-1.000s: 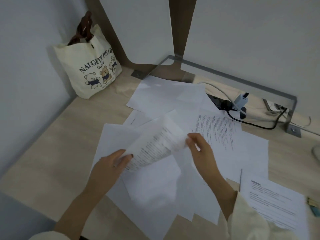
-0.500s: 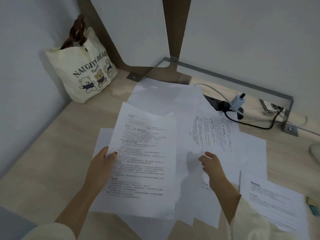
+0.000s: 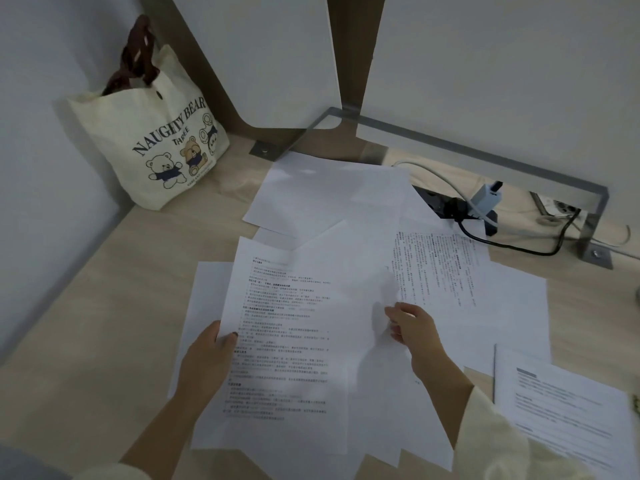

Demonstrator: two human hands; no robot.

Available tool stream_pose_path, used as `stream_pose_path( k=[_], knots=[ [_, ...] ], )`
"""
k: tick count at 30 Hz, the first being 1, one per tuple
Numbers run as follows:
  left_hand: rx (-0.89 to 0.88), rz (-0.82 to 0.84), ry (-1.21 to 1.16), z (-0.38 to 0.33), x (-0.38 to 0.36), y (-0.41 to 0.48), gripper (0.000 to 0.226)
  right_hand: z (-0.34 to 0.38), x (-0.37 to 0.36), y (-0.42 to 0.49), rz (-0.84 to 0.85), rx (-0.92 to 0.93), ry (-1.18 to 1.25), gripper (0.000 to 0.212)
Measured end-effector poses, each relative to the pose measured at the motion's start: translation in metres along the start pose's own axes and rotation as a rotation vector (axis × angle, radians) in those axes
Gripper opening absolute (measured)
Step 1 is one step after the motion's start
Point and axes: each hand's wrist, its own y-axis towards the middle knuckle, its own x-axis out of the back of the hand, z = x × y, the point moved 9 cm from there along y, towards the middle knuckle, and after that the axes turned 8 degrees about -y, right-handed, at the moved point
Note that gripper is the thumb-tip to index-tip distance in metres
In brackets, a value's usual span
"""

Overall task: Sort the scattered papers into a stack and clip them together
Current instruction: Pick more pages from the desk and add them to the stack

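Several white papers lie scattered over the wooden desk. My left hand grips the left edge of a printed sheet, thumb on top, holding it face up over the other sheets. My right hand pinches the edge of a blank sheet beside it, and that sheet is bent up slightly. Another printed page lies to the right, and blank sheets lie farther back. A separate printed stack sits at the front right. No clip is visible.
A cream tote bag with bear print leans in the back left corner. A power strip with plugs and cables lies at the back right under a metal bracket. Bare desk shows on the left.
The printed sheet, curled and turning in both hands a second ago, now lies flat and face up in my left hand. My right hand let it go and moved to the blank sheet.
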Motion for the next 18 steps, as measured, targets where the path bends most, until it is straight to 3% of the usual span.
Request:
stream_pose_path(
  k=[2,4,8,11,13,16,18],
  knots=[
    [0.026,-0.001,-0.038,0.002,0.000,-0.001,0.020,0.006,-0.012,-0.006,0.059,0.016,-0.044,0.008],
    [0.043,-0.018,-0.075,0.003,0.000,-0.003,0.022,0.006,-0.021,-0.011,0.096,0.004,-0.086,0.014],
    [0.067,-0.043,-0.199,0.004,0.000,-0.014,0.021,0.018,-0.003,-0.017,-0.009,0.062,-0.090,0.028],
    [0.066,-0.009,-0.278,0.002,-0.006,-0.027,0.026,0.045,0.034,-0.022,-0.146,0.201,-0.023,0.028],
    [0.075,0.014,-0.315,0.000,-0.009,-0.035,0.028,0.073,0.054,-0.037,-0.151,0.331,0.101,0.022],
    [0.124,0.045,-0.367,0.002,-0.017,-0.043,0.029,0.113,0.072,-0.072,-0.037,0.581,0.224,0.017],
    [0.168,0.073,-0.418,0.005,-0.022,-0.046,0.031,0.129,0.076,-0.099,0.080,0.756,0.152,0.019]
  ],
)
